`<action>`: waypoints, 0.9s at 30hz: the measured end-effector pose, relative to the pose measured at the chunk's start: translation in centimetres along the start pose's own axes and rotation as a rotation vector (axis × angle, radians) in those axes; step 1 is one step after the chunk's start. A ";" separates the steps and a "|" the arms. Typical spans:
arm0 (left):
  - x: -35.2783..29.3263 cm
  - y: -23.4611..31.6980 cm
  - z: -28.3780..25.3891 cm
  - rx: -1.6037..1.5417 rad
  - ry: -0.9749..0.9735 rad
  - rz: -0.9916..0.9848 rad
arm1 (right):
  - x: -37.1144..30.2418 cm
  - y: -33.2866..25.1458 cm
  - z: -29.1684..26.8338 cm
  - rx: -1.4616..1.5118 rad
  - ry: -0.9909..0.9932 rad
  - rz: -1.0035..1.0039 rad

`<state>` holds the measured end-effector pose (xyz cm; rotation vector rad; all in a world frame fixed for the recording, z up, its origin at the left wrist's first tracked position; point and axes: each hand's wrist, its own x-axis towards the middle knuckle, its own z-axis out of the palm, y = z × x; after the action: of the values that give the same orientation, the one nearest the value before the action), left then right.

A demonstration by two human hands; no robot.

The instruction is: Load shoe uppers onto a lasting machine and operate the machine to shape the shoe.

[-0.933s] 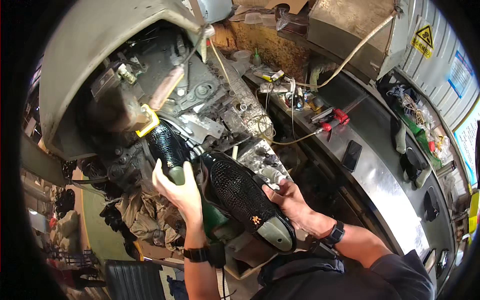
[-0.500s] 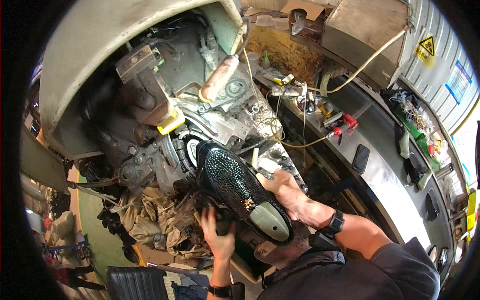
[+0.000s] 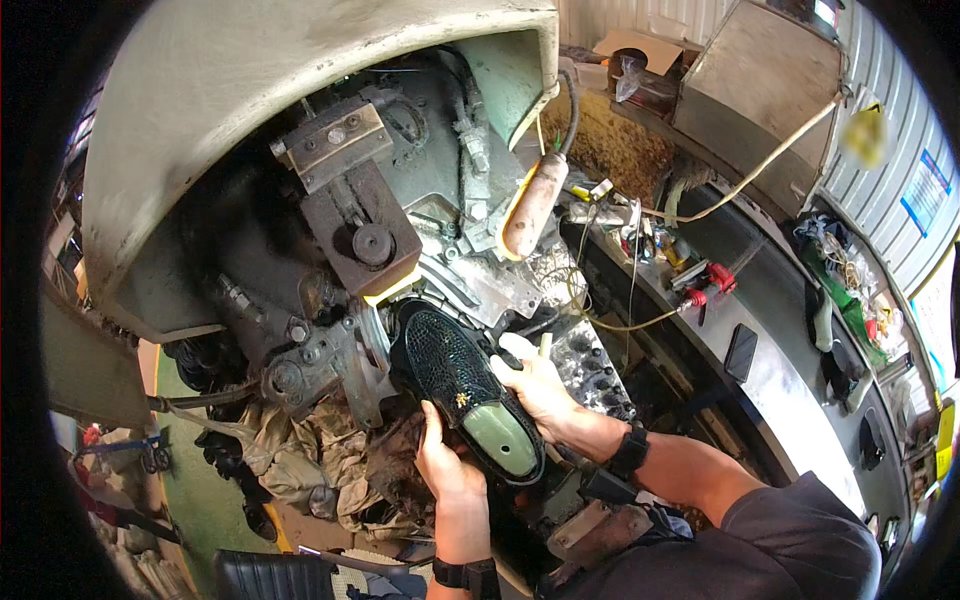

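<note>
A black shoe upper with a scaly, shiny texture and a small gold ornament is stretched over a green shoe last. Its toe end points into the machine, just below a dark metal block with a yellow lower edge. My left hand holds the near left side, thumb up along the edge and the other fingers mostly hidden beneath. On the opposite side my right hand grips the shoe, its thumb by the rim. Something white shows at the right hand's fingers.
A large pale machine hood arches over the metal parts. A cylindrical lamp hangs right of the block. On the bench to the right lie a red power tool and a black phone. Crumpled tan cloth sits lower left.
My left hand, open and apart from the shoe before, has come up and taken hold of its left side. The shoe has shifted left against the machine. The whole view has swung.
</note>
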<state>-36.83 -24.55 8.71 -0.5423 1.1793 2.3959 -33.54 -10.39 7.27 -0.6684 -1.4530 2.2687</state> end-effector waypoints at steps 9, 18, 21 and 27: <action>1.4 -0.9 -0.3 -0.094 -0.161 -0.096 | 0.8 -0.3 -0.2 0.036 0.056 0.069; 2.5 -4.5 0.3 -0.067 0.057 0.137 | 2.5 2.0 -2.0 0.322 -0.194 0.098; 3.0 -4.9 0.0 -0.067 0.062 0.161 | 2.9 2.9 -2.3 0.343 -0.205 0.095; 4.4 -5.7 -1.0 -0.087 0.080 0.175 | 2.7 2.7 -2.1 0.347 -0.206 0.153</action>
<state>-37.39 -21.39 2.21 -0.5893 1.2054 2.6058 -34.72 -8.51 3.50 -0.4627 -1.0757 2.6874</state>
